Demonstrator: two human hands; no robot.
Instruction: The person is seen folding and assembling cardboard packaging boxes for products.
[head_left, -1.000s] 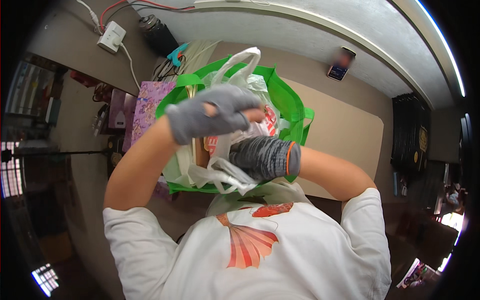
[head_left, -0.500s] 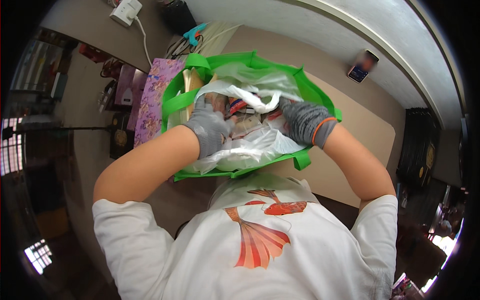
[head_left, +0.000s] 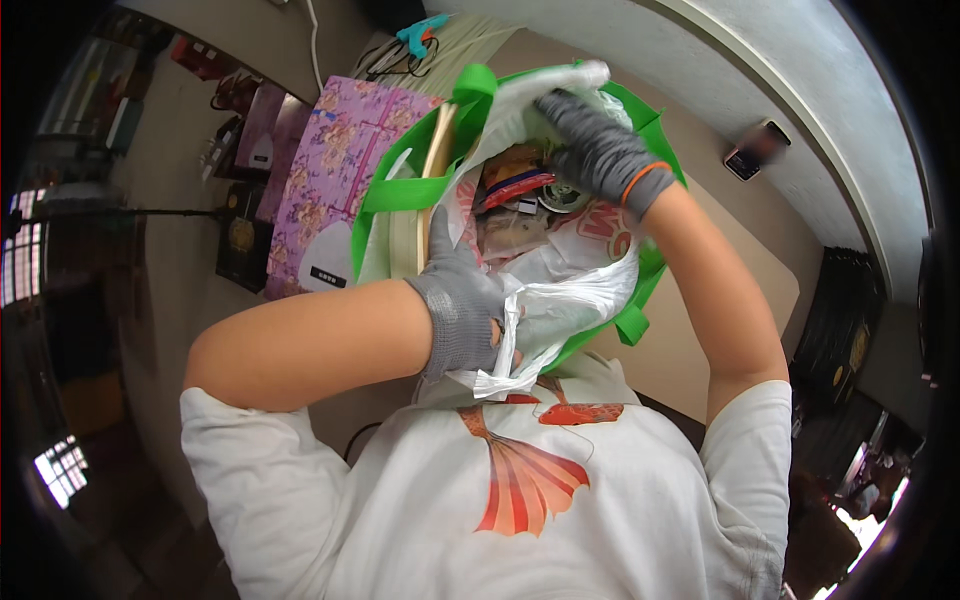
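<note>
A white plastic bag (head_left: 575, 285) with red print lies spread inside a green tote bag (head_left: 405, 193). In its mouth I see a red-and-blue packet (head_left: 517, 187), a round metal can top (head_left: 563, 197) and a clear wrapped item (head_left: 512, 235). My left hand (head_left: 462, 308), in a grey glove with bare fingertips, is closed on the near left part of the plastic bag, beside its hanging handle. My right hand (head_left: 603, 148), in a dark grey glove with an orange cuff, rests at the far rim of the plastic, fingers stretched out and apart.
A purple floral box (head_left: 335, 165) stands left of the tote. Pale flat boards (head_left: 433, 190) stick up inside the tote's left side. Behind lie a turquoise-handled tool (head_left: 420, 36) and thin pale strips (head_left: 475, 50). A phone (head_left: 757, 150) sits at the far right.
My right hand has moved up to the far rim, and my left hand down toward me. The plastic bag's mouth is now wider, showing more of its contents. The view has shifted slightly.
</note>
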